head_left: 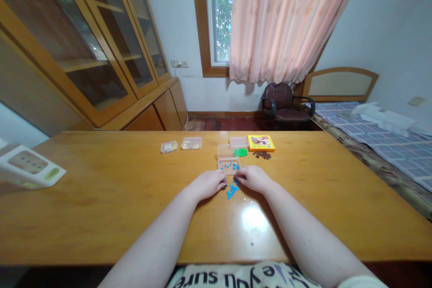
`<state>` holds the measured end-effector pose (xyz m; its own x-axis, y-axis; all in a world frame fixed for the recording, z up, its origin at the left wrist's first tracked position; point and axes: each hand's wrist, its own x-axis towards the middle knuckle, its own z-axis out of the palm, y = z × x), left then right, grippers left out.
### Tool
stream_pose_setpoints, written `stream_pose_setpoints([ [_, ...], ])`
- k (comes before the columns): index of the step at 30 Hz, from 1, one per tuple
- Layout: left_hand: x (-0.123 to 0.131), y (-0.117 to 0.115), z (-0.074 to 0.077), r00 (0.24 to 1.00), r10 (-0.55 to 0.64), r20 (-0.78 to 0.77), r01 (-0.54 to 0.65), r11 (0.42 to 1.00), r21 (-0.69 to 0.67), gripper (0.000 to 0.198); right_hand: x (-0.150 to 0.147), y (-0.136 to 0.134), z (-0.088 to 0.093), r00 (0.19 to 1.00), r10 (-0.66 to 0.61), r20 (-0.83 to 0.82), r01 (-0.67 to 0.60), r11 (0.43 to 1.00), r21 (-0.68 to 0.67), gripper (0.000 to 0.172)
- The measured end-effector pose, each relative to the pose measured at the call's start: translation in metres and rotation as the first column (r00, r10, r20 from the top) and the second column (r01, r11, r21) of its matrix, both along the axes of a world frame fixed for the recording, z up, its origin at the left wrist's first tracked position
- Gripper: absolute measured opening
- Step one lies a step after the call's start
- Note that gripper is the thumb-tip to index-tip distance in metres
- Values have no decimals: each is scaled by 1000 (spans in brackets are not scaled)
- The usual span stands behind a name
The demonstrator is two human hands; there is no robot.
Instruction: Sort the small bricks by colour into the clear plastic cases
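Note:
A small clear plastic box (221,172) with its lid folded back holds several tiny blue pieces. Loose blue pieces (232,190) lie in a small pile on the table, just in front of that box. My left hand (209,183) rests at the left of the pile, its fingers curled together; anything in them is hidden. On the other side, my right hand (254,177) reaches in with bent fingers, the tips close together at the box's near right corner and the top of the pile. Whether a piece is pinched there is too small to tell.
Behind the box are green pieces (240,153), brown pieces (262,155), a yellow picture box (261,143) and another clear case (238,142). Two clear boxes, a larger one (191,143) and a smaller one (168,147), stand farther left. A white device (30,166) sits at the table's left edge.

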<state>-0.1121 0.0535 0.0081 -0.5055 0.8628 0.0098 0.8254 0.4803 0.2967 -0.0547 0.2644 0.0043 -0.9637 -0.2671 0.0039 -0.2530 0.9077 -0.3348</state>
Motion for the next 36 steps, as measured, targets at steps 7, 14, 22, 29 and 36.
stream_pose_setpoints([
  [7,-10,3,-1,961,246,-124,-221,957,188,22,1,-1,1,1000,-20,-5,20,1000,1,22],
  [14,-7,0,-1,994,80,-73,-69,987,145,20,2,-3,1,1000,9,-7,-9,999,-53,20],
  [22,4,3,6,975,-177,132,171,984,53,15,2,-10,-7,982,188,-4,-187,978,-93,24],
  [29,-2,2,-4,987,-118,105,115,993,33,12,0,-10,-12,988,152,-14,-153,986,-72,21],
  [36,-1,2,-4,994,-65,84,65,998,7,9,0,-13,-10,997,76,-25,-76,997,25,18],
])
